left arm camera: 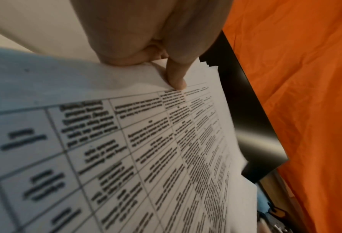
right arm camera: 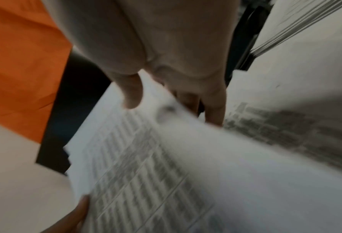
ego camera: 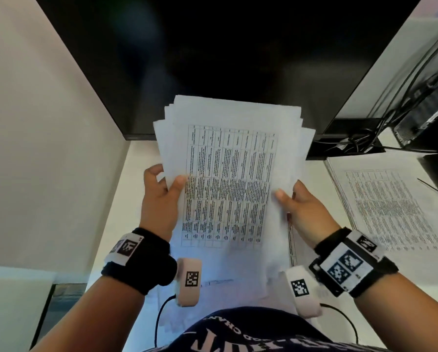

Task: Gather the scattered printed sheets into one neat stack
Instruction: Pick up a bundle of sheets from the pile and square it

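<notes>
— So, where are the hands?

— Both are on the bundle (ego camera: 228,174). The left hand (ego camera: 159,199) pinches its left edge, thumb on the printed face and the other fingers curled behind. The right hand (ego camera: 304,212) is clamped on the right edge the same way, thumb on top; the right wrist view is blurred, but the thumb over the paper shows there too.

— And the bundle itself?

— It is held up between the hands, above the desk (ego camera: 141,158) and in front of the monitor (ego camera: 225,59). Its long axis runs away from the person, bottom end near the body, top end toward the screen. The top edges are fanned: several corners step out left and right, so it is not squared yet.

— Anything left to gather?

— Yes. A second pile (ego camera: 390,207) lies flat on the desk to the right, beside the right wrist and apart from the bundle. It lies roughly parallel to the bundle, slightly skewed. More paper seems to lie under the bundle near the body, though I cannot tell how much.

— Which hand goes for it?

— The right is plainly nearer. I would judge the bundle needs tapping square first, short end down on the desk, before it is joined with that pile.
</notes>
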A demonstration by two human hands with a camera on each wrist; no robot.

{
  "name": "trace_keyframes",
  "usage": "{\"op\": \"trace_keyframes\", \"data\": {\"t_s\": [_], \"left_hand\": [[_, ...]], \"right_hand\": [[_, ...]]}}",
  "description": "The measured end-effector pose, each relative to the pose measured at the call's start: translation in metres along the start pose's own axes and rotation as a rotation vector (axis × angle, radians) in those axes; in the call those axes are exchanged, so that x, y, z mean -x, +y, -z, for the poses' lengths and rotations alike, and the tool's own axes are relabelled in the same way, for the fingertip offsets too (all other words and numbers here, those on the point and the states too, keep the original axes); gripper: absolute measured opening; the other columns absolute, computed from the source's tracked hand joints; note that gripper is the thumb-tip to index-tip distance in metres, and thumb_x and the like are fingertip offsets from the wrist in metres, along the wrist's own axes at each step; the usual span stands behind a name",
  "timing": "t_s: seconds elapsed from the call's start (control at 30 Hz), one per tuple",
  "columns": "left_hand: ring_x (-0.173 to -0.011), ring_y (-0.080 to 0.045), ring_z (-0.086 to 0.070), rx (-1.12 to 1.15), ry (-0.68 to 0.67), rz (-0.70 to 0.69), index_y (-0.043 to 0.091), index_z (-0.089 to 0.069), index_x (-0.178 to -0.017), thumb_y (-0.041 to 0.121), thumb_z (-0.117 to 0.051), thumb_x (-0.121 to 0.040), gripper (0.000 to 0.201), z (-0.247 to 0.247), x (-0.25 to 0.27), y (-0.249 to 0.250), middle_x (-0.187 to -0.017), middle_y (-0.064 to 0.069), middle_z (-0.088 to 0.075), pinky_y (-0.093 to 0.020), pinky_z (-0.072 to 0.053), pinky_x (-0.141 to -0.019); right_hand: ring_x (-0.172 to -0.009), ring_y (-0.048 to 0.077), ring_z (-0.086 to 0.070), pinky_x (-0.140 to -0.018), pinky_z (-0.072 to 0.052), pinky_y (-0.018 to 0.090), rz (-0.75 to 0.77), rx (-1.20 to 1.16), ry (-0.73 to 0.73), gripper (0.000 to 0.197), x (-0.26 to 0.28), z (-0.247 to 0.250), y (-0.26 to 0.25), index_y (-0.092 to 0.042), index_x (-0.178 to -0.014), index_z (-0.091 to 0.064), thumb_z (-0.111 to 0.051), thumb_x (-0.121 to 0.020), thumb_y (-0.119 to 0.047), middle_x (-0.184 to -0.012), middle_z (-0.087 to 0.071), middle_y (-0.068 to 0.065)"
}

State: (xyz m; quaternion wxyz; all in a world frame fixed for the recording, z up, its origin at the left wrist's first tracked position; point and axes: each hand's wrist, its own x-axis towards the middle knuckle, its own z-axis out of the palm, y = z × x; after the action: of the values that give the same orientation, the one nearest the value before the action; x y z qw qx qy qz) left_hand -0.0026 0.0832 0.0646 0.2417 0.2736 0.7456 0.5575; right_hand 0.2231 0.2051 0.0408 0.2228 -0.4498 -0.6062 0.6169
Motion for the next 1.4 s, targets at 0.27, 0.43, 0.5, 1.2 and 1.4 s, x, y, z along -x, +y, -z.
{"op": "trace_keyframes", "data": {"t_s": [0.27,0.43,0.5,1.2,1.4], "left_hand": [[-0.116,0.003,-0.05,0.137,0.042,-0.422,0.007,-0.034,-0.135,0.005,-0.033,-0.102,0.033,-0.002,0.014,0.054,-0.127,0.004,-0.052,-0.014,-0.037,-0.101],[-0.1,0.016,-0.051,0.172,-0.02,-0.372,0.009,-0.033,-0.13,0.006,-0.036,-0.101,0.029,-0.005,0.027,0.046,-0.113,0.009,-0.054,-0.006,-0.04,-0.089],[-0.106,0.014,-0.052,0.188,-0.069,-0.29,0.032,-0.032,-0.129,0.01,-0.043,-0.1,0.038,-0.006,0.029,0.038,-0.113,0.026,-0.054,-0.016,-0.044,-0.094],[-0.094,0.028,-0.05,0.186,-0.057,-0.079,0.043,-0.037,-0.115,0.015,-0.042,-0.101,0.033,-0.036,0.02,0.009,-0.111,0.031,-0.051,-0.011,-0.038,-0.088],[-0.113,-0.008,-0.061,0.181,-0.11,0.002,0.033,-0.057,-0.123,0.031,-0.054,-0.094,0.028,-0.037,0.027,0.019,-0.117,0.014,-0.068,-0.043,-0.046,-0.102]], "right_hand": [[-0.112,-0.026,-0.041,-0.093,-0.031,-0.003,0.536,0.061,0.279,0.046,0.025,-0.013,-0.073,-0.007,-0.142,-0.031,-0.042,-0.097,-0.002,-0.125,-0.045,-0.026],[-0.106,-0.02,-0.05,-0.087,-0.04,0.002,0.481,0.045,0.276,0.052,0.033,-0.018,-0.057,-0.009,-0.14,-0.03,-0.053,-0.092,-0.007,-0.118,-0.052,-0.022],[-0.107,-0.008,-0.056,-0.093,-0.046,0.016,0.39,0.046,0.266,0.044,0.031,-0.02,-0.044,-0.026,-0.126,-0.04,-0.06,-0.089,-0.015,-0.114,-0.057,-0.019],[-0.079,-0.024,-0.049,-0.069,-0.03,-0.013,0.222,0.067,0.306,0.037,0.016,-0.024,-0.034,-0.019,-0.134,-0.043,-0.041,-0.099,-0.008,-0.112,-0.056,-0.018],[-0.094,-0.024,-0.051,-0.081,-0.039,-0.003,0.299,0.041,0.298,0.028,0.026,0.011,-0.038,-0.023,-0.122,-0.044,-0.044,-0.098,-0.009,-0.108,-0.057,-0.023]]}}
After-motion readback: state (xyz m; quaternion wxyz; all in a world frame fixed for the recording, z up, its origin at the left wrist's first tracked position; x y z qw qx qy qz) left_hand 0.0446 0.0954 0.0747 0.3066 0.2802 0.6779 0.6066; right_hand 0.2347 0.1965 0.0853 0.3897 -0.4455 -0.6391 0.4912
